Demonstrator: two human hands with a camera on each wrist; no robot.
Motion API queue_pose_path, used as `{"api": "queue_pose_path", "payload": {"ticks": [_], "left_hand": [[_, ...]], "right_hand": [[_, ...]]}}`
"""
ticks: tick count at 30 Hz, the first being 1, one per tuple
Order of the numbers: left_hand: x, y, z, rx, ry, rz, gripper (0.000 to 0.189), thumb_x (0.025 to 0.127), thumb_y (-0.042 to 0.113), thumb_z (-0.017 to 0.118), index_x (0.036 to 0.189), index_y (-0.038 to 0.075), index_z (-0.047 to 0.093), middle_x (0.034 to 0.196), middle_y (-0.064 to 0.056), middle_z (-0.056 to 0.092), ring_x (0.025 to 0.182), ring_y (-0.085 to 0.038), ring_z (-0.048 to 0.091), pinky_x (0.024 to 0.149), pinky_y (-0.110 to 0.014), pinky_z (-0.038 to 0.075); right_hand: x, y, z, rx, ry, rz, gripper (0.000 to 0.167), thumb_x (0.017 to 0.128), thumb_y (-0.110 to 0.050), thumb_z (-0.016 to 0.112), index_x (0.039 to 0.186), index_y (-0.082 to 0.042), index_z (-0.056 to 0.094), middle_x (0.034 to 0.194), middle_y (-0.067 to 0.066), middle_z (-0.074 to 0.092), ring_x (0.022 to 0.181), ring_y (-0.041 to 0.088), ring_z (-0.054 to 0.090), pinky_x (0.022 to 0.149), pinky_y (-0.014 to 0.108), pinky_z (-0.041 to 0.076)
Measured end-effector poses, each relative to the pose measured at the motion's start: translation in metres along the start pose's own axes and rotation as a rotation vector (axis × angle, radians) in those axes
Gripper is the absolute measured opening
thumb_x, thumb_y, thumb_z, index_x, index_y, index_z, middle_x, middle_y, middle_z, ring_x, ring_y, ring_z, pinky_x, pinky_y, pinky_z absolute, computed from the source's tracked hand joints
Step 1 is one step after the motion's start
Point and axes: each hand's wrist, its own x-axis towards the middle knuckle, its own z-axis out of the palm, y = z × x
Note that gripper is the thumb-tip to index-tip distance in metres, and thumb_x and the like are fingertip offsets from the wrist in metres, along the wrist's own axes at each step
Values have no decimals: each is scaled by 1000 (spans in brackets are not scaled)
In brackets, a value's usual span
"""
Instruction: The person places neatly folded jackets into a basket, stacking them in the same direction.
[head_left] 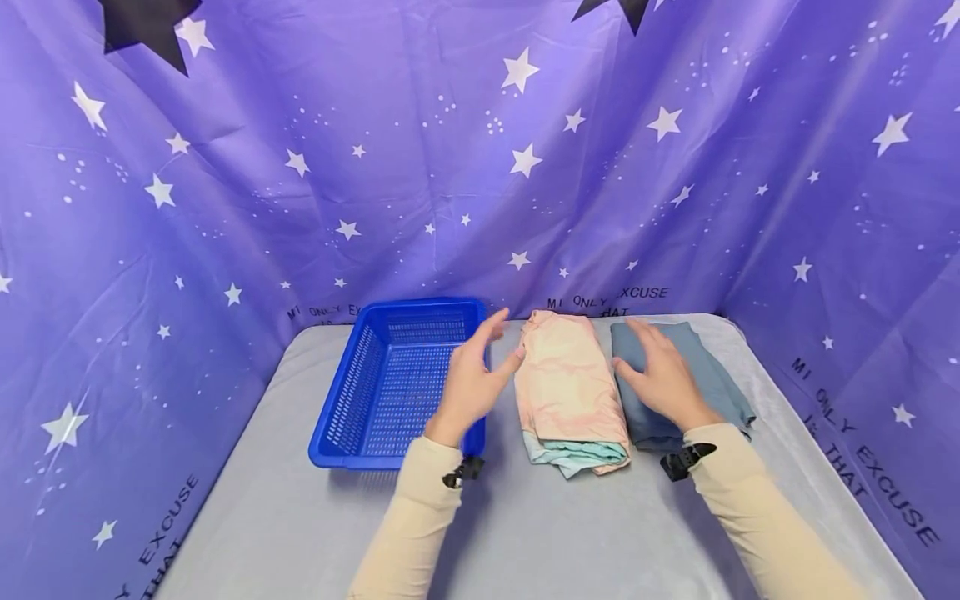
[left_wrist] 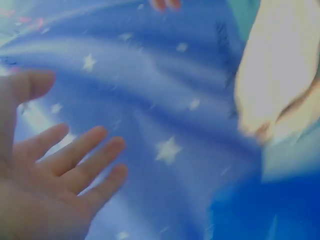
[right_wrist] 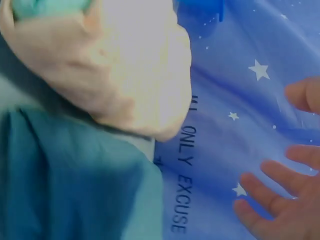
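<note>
Left hand (head_left: 474, 379): fingers spread, empty, near blue basket (head_left: 405, 396)
Right hand (head_left: 663, 379): likewise empty, near slate cloth (head_left: 716, 375)
Peach bundle (head_left: 570, 379): between them; best cupped evenly, folds together

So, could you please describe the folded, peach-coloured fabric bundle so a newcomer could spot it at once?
On the grey table, find the blue rectangular plastic basket. The peach-coloured bundle lies between that and the folded slate-blue fabric bundle, and it alone shows mint-green fabric at its near end.
</note>
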Motion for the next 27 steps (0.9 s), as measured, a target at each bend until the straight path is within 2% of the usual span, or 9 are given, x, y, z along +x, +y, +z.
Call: {"api": "queue_pose_path", "payload": {"ticks": [4, 7, 11, 17, 19, 22, 27], "left_hand": [[-12, -8, 38, -187, 63, -29, 47, 93, 13, 71, 139, 12, 61, 128, -11, 72, 115, -32, 70, 103, -48, 53], [-21, -16, 63, -248, 72, -93, 42, 92, 10, 69, 134, 10, 64, 125, -12, 73, 110, -35, 71, 100, -48, 55], [-29, -26, 89, -195, 85, -184, 41, 90, 11, 69, 131, 12, 65, 126, -12, 72, 109, -34, 71, 96, -47, 55], [-35, -40, 116, -51, 140, -340, 46, 85, 13, 71, 131, 11, 64, 129, -14, 69, 114, -32, 67, 97, -45, 54], [-35, -45, 122, -14, 149, -403, 51, 84, 15, 71, 134, 10, 62, 133, -15, 65, 120, -33, 64, 102, -46, 52], [-35, -50, 128, -6, 150, -477, 60, 82, 15, 71, 139, 7, 56, 138, -17, 59, 129, -36, 56, 108, -49, 47], [-34, -53, 136, -26, 158, -545, 78, 80, 15, 72, 151, 0, 41, 147, -23, 50, 136, -41, 48, 114, -52, 41]], "right_hand": [[-8, 2, 15, 89, 7, 44, 66, 98, -21, 66, 154, 0, 39, 149, 28, 48, 127, 49, 55, 102, 65, 44], [-16, 4, 26, 148, -5, 89, 65, 99, -21, 65, 154, 1, 38, 152, 27, 47, 129, 49, 55, 102, 64, 45], [-25, 5, 40, 230, -51, 152, 66, 102, -26, 62, 156, 0, 35, 156, 27, 42, 134, 49, 50, 105, 65, 43], [-32, 5, 54, 346, -91, 258, 67, 104, -27, 59, 159, -2, 30, 160, 26, 37, 141, 47, 43, 114, 62, 37], [-31, 5, 57, 361, -98, 286, 68, 104, -27, 59, 159, -2, 29, 160, 27, 37, 142, 47, 42, 115, 62, 36], [-28, 5, 63, 381, -106, 310, 70, 103, -27, 60, 159, -1, 27, 159, 30, 36, 143, 48, 40, 116, 61, 35], [-26, 6, 71, 389, -140, 329, 74, 101, -26, 62, 160, -1, 24, 161, 32, 32, 149, 47, 33, 122, 58, 28]]}}
